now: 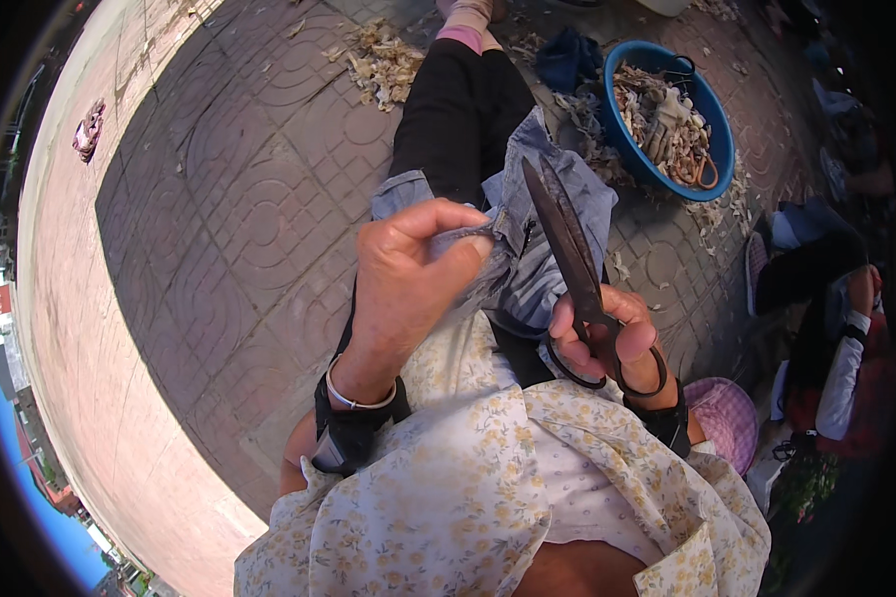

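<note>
My left hand [413, 274] pinches the edge of a crumpled grey-blue cloth [577, 199], thumb against the bent fingers. The cloth lies over my lap and outstretched legs, with folds and a darker seam beside my fingertips. In my right hand [622, 343] is a pair of large dark scissors [570, 234], fingers and thumb through the loop handles. Its blades point up and away from me, nearly closed, with the tips in front of the cloth's upper part. Whether the blades touch the cloth I cannot tell.
Ahead to the right stands a blue basin [724, 149] filled with pale scraps and another pair of scissors with orange-brown handles [707, 174]. More scraps [383, 65] are heaped on the patterned paving. A dark blue cloth [567, 60] lies beside the basin. Another person [836, 269] sits at the right.
</note>
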{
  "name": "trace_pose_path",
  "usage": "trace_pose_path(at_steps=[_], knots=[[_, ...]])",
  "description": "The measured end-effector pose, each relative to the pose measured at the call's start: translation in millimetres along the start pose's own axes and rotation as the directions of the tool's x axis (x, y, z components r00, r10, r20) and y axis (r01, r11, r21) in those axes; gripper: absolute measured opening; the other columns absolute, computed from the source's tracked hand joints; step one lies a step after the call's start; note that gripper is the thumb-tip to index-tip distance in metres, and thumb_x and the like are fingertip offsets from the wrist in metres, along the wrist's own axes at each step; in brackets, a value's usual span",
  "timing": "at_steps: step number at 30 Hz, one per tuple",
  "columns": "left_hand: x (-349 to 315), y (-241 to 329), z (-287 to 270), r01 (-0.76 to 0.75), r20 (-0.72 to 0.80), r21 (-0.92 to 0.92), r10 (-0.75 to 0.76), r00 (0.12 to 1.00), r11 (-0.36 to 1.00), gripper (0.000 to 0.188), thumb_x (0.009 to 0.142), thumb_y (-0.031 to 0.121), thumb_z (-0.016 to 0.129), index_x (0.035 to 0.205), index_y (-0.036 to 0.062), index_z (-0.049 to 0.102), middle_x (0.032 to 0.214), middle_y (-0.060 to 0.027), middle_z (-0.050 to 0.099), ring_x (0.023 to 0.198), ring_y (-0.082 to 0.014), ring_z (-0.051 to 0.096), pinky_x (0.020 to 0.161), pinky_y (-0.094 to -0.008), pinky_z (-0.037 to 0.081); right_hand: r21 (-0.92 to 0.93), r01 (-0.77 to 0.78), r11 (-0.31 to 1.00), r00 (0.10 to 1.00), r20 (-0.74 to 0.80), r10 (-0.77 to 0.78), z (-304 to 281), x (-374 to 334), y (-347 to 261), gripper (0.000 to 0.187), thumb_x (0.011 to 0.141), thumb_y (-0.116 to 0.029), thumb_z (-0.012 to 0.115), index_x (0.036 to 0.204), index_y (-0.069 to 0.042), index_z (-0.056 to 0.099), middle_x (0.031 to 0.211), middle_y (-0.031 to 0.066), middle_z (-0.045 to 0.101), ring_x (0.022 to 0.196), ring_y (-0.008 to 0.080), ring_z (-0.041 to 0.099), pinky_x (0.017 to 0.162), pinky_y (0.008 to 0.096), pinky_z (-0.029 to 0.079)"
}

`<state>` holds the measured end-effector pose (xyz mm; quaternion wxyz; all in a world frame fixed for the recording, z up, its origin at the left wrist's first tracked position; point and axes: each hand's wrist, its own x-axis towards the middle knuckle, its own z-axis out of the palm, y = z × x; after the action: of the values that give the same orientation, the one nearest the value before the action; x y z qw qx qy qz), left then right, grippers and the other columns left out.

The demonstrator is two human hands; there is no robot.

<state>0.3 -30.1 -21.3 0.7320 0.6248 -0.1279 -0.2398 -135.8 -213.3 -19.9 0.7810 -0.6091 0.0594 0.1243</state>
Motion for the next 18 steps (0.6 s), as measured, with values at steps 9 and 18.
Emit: trace_pose_path(at_steps=[9,18], knots=[[-1.2,2.0,1.9,0.03,-0.08,-0.185,-0.045,0.996,0.982,0.012,0.08,-0.003,0.064,0.092,-0.0041,0.066,0.084,-0.001,0.064,0.075,-0.0039,0.056,0.07,-0.019,0.046,-0.091,-0.036,0.995,0.998,0.04,0.04,-0.6,-4.2,-5.0,0.074,0.078,-0.075,0.048,0.095,-0.003,0.058,0.073,-0.0004,0.05,0.064,0.0076,0.046,0.058,0.0231,0.036],[0.0,-4.0,4.5,-0.022,-0.164,-0.053,0.013,0.986,0.998,0.011,0.078,0.001,0.068,0.088,-0.0026,0.067,0.079,0.001,0.064,0.072,-0.0028,0.056,0.064,-0.0182,0.045,-0.116,-0.003,0.993,1.0,0.011,0.004,2.4,-5.0,-4.9,0.071,0.081,-0.07,0.049,0.094,-0.001,0.058,0.073,0.0001,0.05,0.065,0.0084,0.046,0.059,0.023,0.037]])
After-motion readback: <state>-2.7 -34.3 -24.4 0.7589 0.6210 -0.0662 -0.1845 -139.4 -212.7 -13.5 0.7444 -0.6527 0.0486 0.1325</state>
